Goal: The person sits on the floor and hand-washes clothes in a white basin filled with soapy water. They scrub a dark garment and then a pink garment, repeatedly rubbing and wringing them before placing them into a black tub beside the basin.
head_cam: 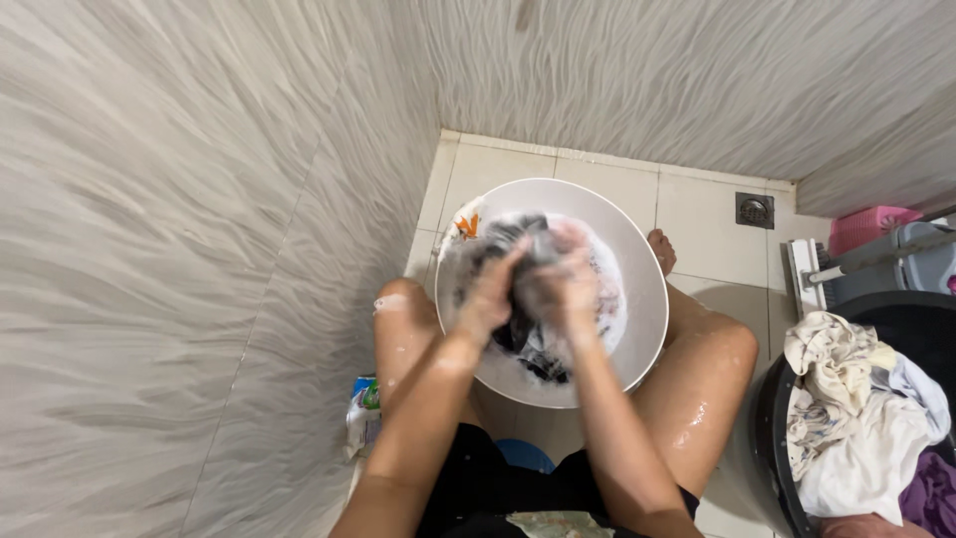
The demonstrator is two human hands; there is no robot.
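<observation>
White plastic basin (637, 249) sits on the tiled floor (697, 229) between the person's knees, holding soapy water and laundry. The left hand (488, 294) and right hand (563, 289) meet over the middle of the basin, both blurred, fingers clenched around a dark wet garment (518, 334) that hangs from the hands into the suds. More dark cloth lies in the basin toward its near rim, and an orange-patterned piece (466, 225) sits at the basin's far left edge. The hands and foam hide most of what is in the water. Left of the basin, against the grey wavy-patterned wall, lies a small green and white packet (362, 403). Right of the basin stands a dark tub (772, 438) heaped with white and purple clothes (856, 418). Beyond the basin, to the right, a floor drain (754, 209) is set in the tiles, with a pink basket (868, 225) further right.
</observation>
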